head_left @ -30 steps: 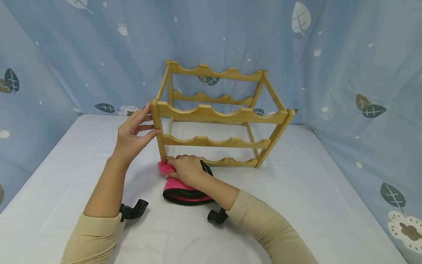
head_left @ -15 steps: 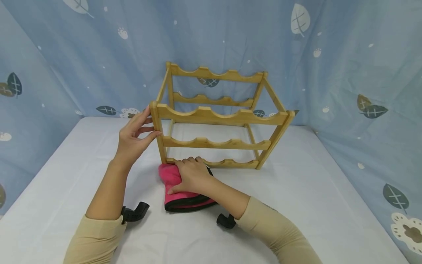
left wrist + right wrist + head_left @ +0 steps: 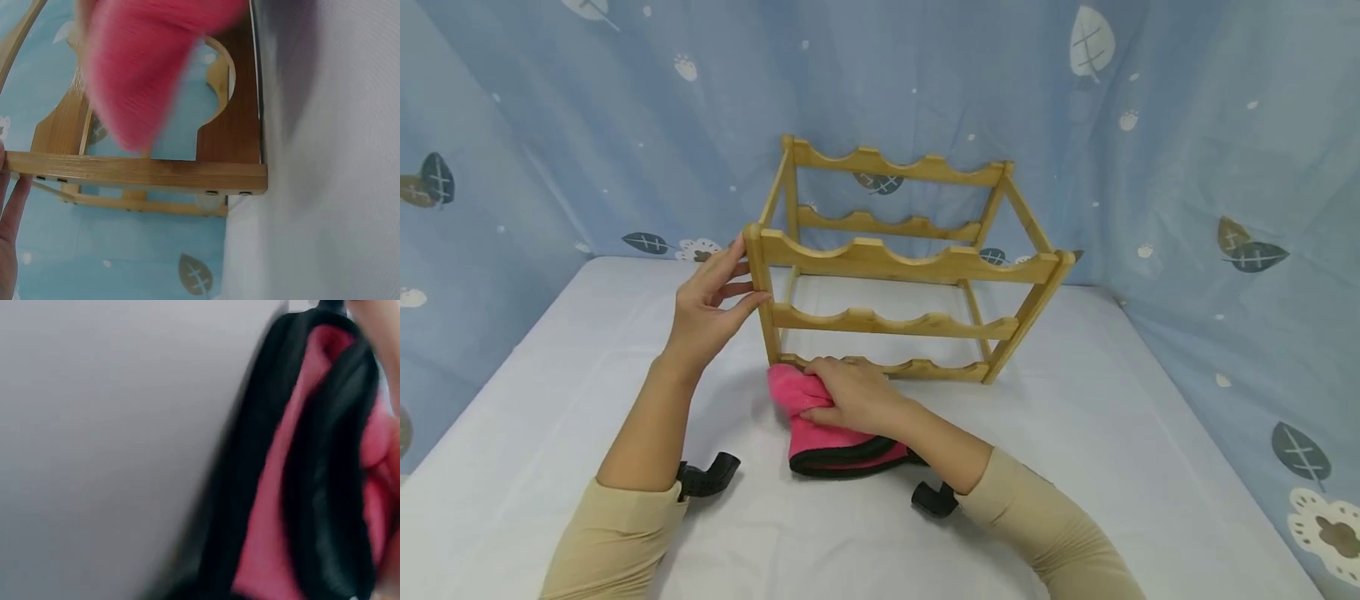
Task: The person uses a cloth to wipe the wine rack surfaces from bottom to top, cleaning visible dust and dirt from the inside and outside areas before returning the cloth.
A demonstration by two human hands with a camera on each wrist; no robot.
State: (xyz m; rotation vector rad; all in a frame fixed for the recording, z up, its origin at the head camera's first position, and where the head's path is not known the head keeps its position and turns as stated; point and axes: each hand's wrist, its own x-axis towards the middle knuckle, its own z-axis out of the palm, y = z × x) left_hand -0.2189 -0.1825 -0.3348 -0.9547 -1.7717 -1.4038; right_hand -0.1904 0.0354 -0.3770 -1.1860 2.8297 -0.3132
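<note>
A pale wooden rack with scalloped rails (image 3: pixel 887 265) stands on the white-covered table in the head view. My left hand (image 3: pixel 706 312) holds its front left post, thumb on the near side and fingers behind. With my right hand (image 3: pixel 859 398) I grip a folded pink cloth with black edging (image 3: pixel 801 392) against the left part of the lowest front rail. In the left wrist view the cloth (image 3: pixel 140 69) is blurred beside the post (image 3: pixel 137 170). The right wrist view has the cloth's black edge (image 3: pixel 331 487) close up. Most of my right fingertips are hidden.
Black wrist mounts (image 3: pixel 709 477) stick out from both forearms, close to the table. A blue curtain with leaf prints (image 3: pixel 700 125) hangs behind the rack and along both sides. White table cover (image 3: pixel 1150 467) extends around the rack.
My right hand and the pink cloth have shifted to the right along the lowest front rail. The left hand keeps its place on the post, and the rack has not moved.
</note>
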